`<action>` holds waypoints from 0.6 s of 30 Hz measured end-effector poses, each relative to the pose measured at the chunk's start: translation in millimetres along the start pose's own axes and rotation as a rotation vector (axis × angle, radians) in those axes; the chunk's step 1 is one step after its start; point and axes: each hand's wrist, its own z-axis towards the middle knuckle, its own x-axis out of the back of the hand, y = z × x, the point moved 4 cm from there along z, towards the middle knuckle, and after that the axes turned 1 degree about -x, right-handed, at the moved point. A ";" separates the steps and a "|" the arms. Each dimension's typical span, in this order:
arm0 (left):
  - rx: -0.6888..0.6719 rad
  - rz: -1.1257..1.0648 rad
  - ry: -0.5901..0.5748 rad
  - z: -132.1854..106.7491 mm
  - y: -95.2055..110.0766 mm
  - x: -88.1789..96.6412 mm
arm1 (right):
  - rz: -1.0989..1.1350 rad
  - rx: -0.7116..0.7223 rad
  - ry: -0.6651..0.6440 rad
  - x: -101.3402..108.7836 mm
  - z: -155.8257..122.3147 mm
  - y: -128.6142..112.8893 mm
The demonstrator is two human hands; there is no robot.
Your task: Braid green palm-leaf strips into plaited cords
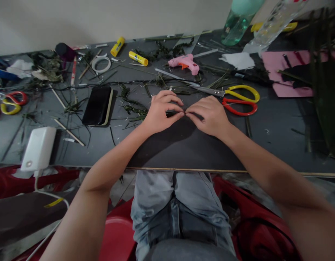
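My left hand [165,111] and my right hand [208,115] meet fingertip to fingertip over the middle of the dark table [178,152]. Each one is closed in a pinch between thumb and forefinger. Whatever lies between the fingertips is too small to make out. Beside my left hand is a braided dark green strand [130,103], partly hidden behind the fingers. Just beyond my right hand rest scissors [240,96] with one yellow and one red handle, blades pointing left. A pink glue gun [185,64] lies farther back.
A black phone [97,106] and a white power bank [39,148] with a cable lie left. Glue sticks [117,46], a tape roll [101,64] and leaf scraps are scattered behind. Bottles [239,23], pink paper [276,65] and long leaves [327,90] occupy the right.
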 end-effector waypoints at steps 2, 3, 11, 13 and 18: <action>0.016 -0.053 -0.001 0.2 -2.3 -3.0 | -0.010 0.001 0.009 -0.1 0.0 0.5; 0.024 -0.084 0.003 0.2 -3.6 -4.2 | -0.011 0.000 0.013 -0.2 0.0 0.8; 0.192 -0.256 -0.061 0.9 -14.0 -12.8 | 0.005 0.040 0.068 0.2 -0.3 -1.1; 0.188 -0.231 -0.031 0.8 -12.5 -11.5 | 0.008 0.047 0.078 0.1 -0.5 -1.3; 0.147 -0.100 0.073 -2.0 0.8 -0.4 | 0.005 0.024 0.057 -1.3 -1.0 0.4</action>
